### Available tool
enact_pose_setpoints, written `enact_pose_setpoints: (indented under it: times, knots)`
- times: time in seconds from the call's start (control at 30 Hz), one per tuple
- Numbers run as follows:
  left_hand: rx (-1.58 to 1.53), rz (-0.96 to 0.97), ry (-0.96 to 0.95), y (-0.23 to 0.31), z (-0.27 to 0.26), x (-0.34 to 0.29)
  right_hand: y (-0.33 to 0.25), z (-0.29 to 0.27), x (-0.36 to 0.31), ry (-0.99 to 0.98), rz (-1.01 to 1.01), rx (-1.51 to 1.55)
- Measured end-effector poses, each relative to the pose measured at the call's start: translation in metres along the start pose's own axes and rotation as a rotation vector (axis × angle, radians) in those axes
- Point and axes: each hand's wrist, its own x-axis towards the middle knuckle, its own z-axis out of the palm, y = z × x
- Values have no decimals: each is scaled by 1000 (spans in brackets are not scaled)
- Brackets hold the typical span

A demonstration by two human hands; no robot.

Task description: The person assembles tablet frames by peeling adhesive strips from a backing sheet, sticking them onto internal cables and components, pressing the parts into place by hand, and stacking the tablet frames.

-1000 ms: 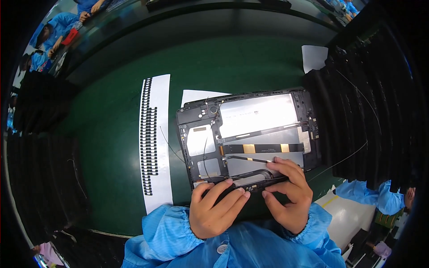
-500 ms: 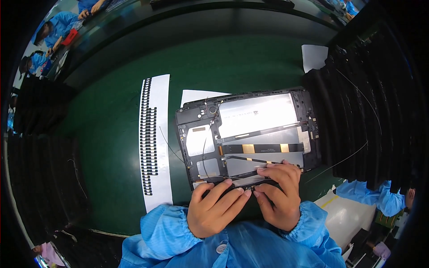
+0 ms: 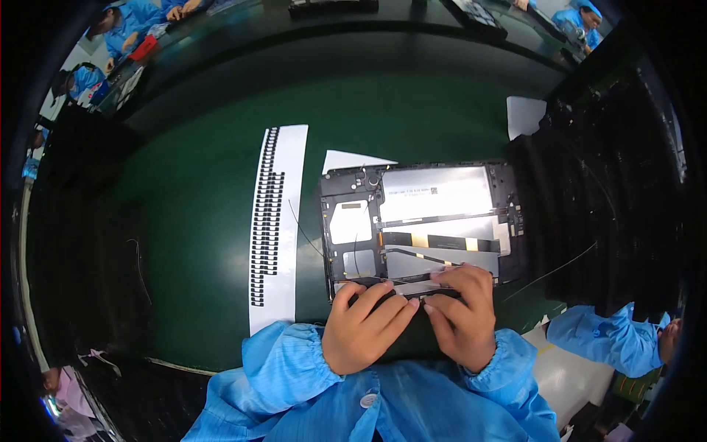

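Note:
An opened tablet (image 3: 412, 259) lies in front of me, its silver battery plates, dark flat cables with gold patches and thin wires exposed. My left hand (image 3: 364, 328) rests on its near edge, fingers bent over the frame and thumb close to the right hand. Beside it my right hand (image 3: 468, 313) has its index finger over the inside of the tablet and its thumb at the near edge. A thin cable (image 3: 401, 281) runs along that edge between the two hands. The fingertips cover part of it, so what they pinch there is hard to make out.
Left of the tablet lies a white strip (image 3: 303, 221) carrying rows of small black parts. A white sheet (image 3: 353, 158) shows behind the tablet, another sheet (image 3: 526, 116) farther right. Dark stacks (image 3: 604, 191) flank the green table (image 3: 199, 184). Other people in blue work beyond it.
The whole scene, tablet and strip included, has shifted in the picture as the view moved. Both hands remain at the tablet's near edge, with the fingers only slightly shifted.

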Motion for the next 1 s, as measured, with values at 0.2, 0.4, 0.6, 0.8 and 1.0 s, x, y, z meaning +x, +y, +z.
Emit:
enact_pose_setpoints:
  times: [0.2, 0.4, 0.6, 0.8, 1.0]
  knots:
    - [-205, -409, 182, -4, -19, -14, 36, -29, -27, 430, 426, -325]
    - [-412, -698, 147, -7, 7, -22, 64, -11, -41, 521, 794, 361]
    - [-382, -684, 121, -10, -5, -27, 63, -16, -38, 373, 690, 100]
    - [-105, -740, 105, -40, -72, -81, -20, -37, -36, 340, 458, -30]
    - [-128, -656, -125, -5, -48, -110, -83, 49, -16, -45, 204, 378]
